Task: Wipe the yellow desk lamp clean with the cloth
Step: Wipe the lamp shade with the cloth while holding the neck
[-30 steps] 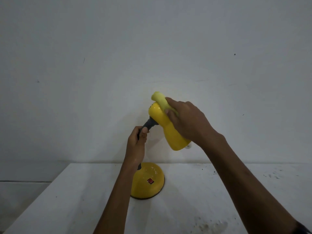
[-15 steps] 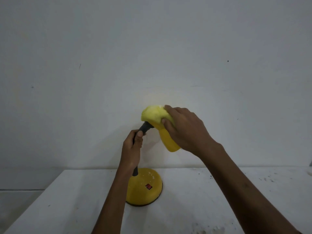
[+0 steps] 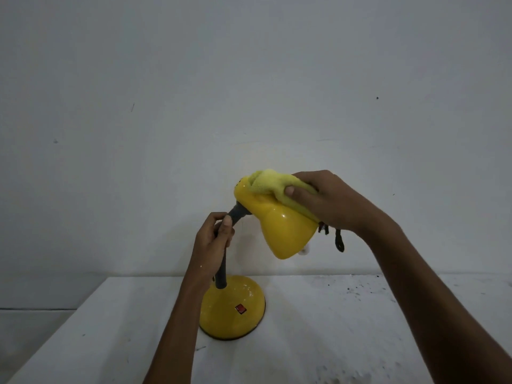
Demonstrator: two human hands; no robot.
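Two hands on a yellow lamp at a white table.

The left hand [image 3: 214,239] is wrapped around the dark neck [image 3: 221,270] of the lamp [image 3: 279,231], whose round base [image 3: 232,309] stands on the table [image 3: 346,328]. The right hand [image 3: 324,200] presses a yellow cloth [image 3: 273,184] onto the top of the tilted shade.
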